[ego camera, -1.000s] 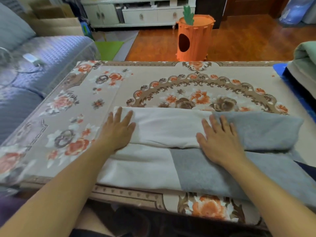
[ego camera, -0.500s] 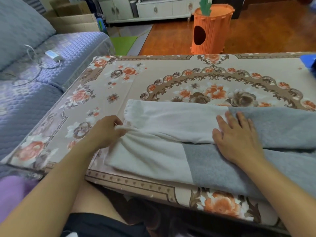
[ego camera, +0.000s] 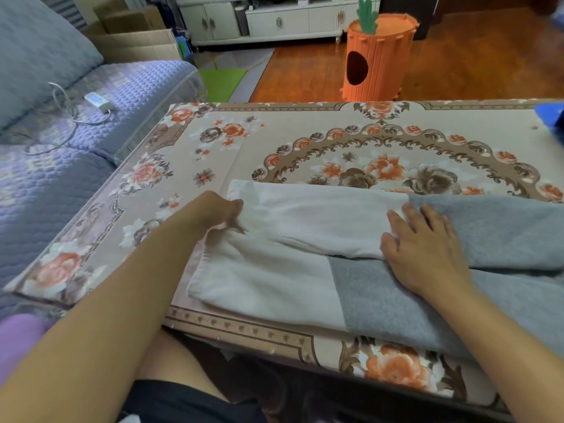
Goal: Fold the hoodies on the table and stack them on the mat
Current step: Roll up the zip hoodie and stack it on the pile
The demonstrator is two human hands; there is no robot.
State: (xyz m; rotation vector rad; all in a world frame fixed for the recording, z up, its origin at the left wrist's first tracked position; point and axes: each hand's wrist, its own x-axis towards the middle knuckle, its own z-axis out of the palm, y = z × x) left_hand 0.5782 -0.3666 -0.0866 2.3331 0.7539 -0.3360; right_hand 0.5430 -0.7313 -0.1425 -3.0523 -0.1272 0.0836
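A white-and-grey hoodie (ego camera: pixel 320 227) lies folded lengthwise near the front edge of the floral table (ego camera: pixel 274 141). Its white half is on the left, its grey half runs off to the right. My left hand (ego camera: pixel 219 213) pinches the white fabric at the left end, where the folded upper layer meets the lower one, and the cloth bunches there. My right hand (ego camera: pixel 424 251) lies flat with spread fingers on the seam between white and grey, pressing the upper layer down. A blue mat (ego camera: pixel 551 116) shows only as a corner at the far right edge.
A purple quilted sofa (ego camera: pixel 76 141) with a white charger and cable (ego camera: pixel 97 100) runs along the left of the table. Beyond the table stand an orange carrot-shaped bin (ego camera: pixel 378 59) on the wooden floor and a white cabinet (ego camera: pixel 274 19). My legs are under the front edge.
My left hand, flat on the white layer a second ago, slid left and curled to pinch the hoodie's left end. My right hand stayed pressing. The view shifted left.
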